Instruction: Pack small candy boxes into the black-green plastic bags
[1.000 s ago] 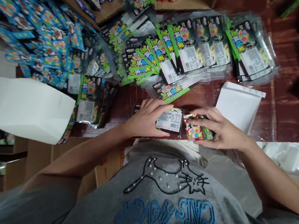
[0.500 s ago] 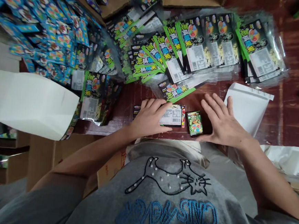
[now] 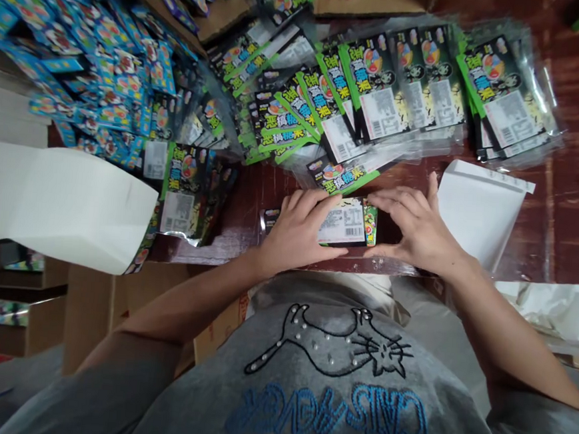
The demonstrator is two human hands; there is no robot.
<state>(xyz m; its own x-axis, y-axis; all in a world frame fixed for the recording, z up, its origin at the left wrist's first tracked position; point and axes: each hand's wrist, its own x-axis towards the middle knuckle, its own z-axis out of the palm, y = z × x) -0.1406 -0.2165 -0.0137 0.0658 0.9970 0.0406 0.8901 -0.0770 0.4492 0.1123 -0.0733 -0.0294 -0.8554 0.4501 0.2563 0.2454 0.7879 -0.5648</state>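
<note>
From my end of the feed, the step in hand looks like slotting the green box point(image 3: 371, 228) into the pouch point(image 3: 343, 222). The box lies on the table point(image 3: 574, 226) at the pouch's right end, a narrow strip of it showing past the label; I can't tell whether it is inside the film. The left hand point(image 3: 304, 230) pinches the pouch across its width, fingers on the far side, thumb on the near. The right hand point(image 3: 413, 228) is spread, thumb apart from fingers, fingertips by the box's far corner; touching or not, I can't tell. I judge the next move calls for a steady left hold and a gentle leftward push from the right.

My count: 1 green box, 1 pouch under the left hand, 1 loose pouch point(image 3: 341, 179) just beyond, 1 envelope point(image 3: 474, 218) on the right, 1 white sheet point(image 3: 60, 205) on the left. The fan point(image 3: 382, 114), the 1 pile point(image 3: 509, 104) right of it and the blue packets point(image 3: 108, 69) overlap too much to number.
</note>
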